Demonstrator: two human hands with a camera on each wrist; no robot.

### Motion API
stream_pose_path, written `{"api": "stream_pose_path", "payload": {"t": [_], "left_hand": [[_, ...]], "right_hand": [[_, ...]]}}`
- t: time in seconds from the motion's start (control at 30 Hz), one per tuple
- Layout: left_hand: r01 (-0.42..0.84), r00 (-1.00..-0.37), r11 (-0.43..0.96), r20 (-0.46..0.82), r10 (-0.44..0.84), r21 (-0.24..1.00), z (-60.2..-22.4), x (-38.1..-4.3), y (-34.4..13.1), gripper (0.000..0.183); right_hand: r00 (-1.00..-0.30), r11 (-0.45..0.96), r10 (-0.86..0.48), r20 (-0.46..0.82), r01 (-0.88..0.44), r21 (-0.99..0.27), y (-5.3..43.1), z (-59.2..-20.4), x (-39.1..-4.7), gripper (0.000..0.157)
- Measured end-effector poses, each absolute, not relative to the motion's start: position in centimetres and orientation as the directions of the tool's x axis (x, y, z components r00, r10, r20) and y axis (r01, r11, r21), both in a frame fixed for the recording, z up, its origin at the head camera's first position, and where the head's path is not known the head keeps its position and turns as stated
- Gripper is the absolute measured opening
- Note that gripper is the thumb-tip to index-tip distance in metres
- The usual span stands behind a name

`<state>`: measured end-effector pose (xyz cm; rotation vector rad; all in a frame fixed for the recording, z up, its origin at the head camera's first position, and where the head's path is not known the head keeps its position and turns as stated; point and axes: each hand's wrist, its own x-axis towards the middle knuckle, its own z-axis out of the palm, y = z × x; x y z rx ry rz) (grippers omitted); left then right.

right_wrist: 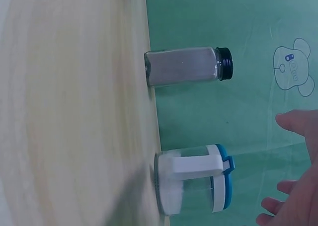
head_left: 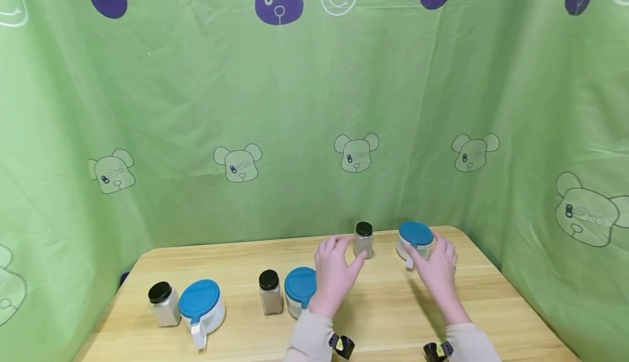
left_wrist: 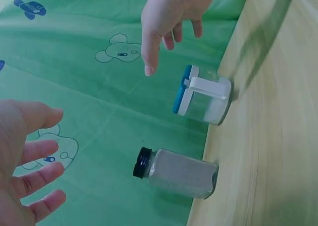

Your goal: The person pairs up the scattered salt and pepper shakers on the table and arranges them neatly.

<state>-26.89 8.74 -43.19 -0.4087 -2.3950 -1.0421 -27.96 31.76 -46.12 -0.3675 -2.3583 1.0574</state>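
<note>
In the head view my left hand (head_left: 336, 274) is nearest to a small square glass jar (head_left: 363, 246) with a black cap and greyish contents. The left wrist view shows its fingers (left_wrist: 42, 179) spread, apart from the upright jar (left_wrist: 181, 174). My right hand (head_left: 439, 269) hovers by a clear round seasoning pot (head_left: 415, 236) with a blue lid and white handle. From the right wrist, that pot (right_wrist: 191, 179) stands upright, partly filled with something white. Thumb and fingers of the right hand (right_wrist: 300, 181) are apart from it, holding nothing.
At the left of the wooden table (head_left: 236, 345) stand a black-capped jar (head_left: 165, 304) with pale contents and a blue-lidded pot (head_left: 201, 307). Mid-table are another black-capped jar (head_left: 270, 292) and a blue-lidded pot (head_left: 298, 291), partly behind my left arm. A green curtain (head_left: 295, 94) hangs behind.
</note>
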Motion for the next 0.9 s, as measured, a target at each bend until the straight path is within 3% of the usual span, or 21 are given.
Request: {"api": "stream_pose_path", "payload": {"t": [0.43, 0.9], "left_hand": [[0.357, -0.898, 0.619, 0.44, 0.021, 0.7, -43.1, -29.5, 10.7, 0.047], [0.295, -0.928, 0.614, 0.372, 0.002, 0.732, -44.1, -31.9, 12.2, 0.06]], "right_hand": [[-0.833, 0.618, 0.468, 0.294, 0.071, -0.783, 32.3, -46.9, -28.7, 0.092], [-0.827, 0.555, 0.526, 0.197, 0.158, -0.817, 32.5, -48.1, -31.3, 0.101]]}}
